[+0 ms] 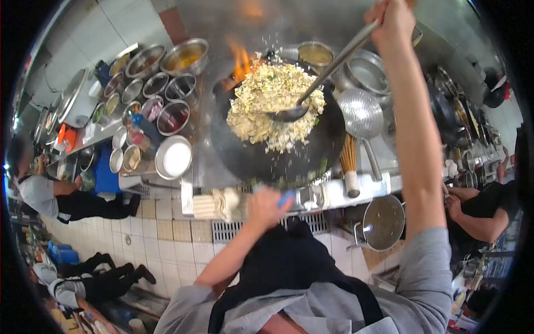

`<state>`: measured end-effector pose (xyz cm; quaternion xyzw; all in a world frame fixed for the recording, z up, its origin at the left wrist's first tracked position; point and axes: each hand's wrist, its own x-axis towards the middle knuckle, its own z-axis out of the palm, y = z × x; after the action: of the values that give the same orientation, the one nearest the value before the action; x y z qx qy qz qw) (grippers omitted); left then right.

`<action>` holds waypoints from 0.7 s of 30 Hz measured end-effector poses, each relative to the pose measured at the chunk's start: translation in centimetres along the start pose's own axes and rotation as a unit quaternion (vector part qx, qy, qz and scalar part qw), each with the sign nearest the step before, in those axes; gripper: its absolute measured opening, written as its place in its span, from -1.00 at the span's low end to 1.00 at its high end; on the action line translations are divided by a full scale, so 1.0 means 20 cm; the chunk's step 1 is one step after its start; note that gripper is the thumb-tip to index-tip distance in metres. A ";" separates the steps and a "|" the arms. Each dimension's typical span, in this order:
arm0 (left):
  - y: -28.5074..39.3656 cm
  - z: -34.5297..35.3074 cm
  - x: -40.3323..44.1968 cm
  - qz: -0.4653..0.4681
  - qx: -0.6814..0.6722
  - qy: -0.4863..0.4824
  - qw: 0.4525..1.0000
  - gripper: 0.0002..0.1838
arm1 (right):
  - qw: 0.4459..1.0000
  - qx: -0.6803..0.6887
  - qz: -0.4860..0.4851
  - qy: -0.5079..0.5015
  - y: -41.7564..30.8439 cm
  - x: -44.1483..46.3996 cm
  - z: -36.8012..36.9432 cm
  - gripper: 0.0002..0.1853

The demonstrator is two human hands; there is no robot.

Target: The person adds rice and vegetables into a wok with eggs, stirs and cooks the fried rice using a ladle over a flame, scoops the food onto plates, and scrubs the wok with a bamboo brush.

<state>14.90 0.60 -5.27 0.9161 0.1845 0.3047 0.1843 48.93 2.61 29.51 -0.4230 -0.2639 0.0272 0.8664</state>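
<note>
Fried rice with bits of egg and green is heaped and partly airborne over a large dark wok. My right hand, at the top, is closed round the end of a long ladle, whose bowl dips into the rice. Low in front of the wok, my left hand is closed at the wok's near side, with something blue at its fingers; motion blurs it. Flames rise at the wok's far left edge.
Metal bowls of ingredients stand left of the wok. A perforated strainer, a bamboo brush and a pot are on the right. A folded cloth lies on the front ledge. Other people stand at both sides.
</note>
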 end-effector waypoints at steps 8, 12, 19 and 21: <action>-0.36 0.18 0.32 -0.075 -0.016 -0.065 0.995 -0.56 | 0.977 -0.031 -0.210 0.007 -0.47 -0.52 0.15 -0.66; -0.37 0.21 0.35 -0.068 -0.038 -0.045 0.996 -0.61 | 0.984 -0.018 -0.093 -0.154 0.58 -0.63 -0.11 -0.73; -0.34 0.13 0.36 -0.089 -0.103 -0.054 0.989 -0.68 | 0.986 0.030 0.034 -0.161 0.23 -0.43 -0.12 -0.59; -0.36 0.15 0.37 -0.093 -0.115 -0.051 0.988 -0.68 | 0.992 -0.045 -0.122 0.004 0.50 -0.64 -0.10 -0.60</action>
<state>20.60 9.49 -7.14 0.8819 0.2232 0.2579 0.3255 40.62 4.13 15.54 -0.4259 -0.3109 -0.0922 0.8447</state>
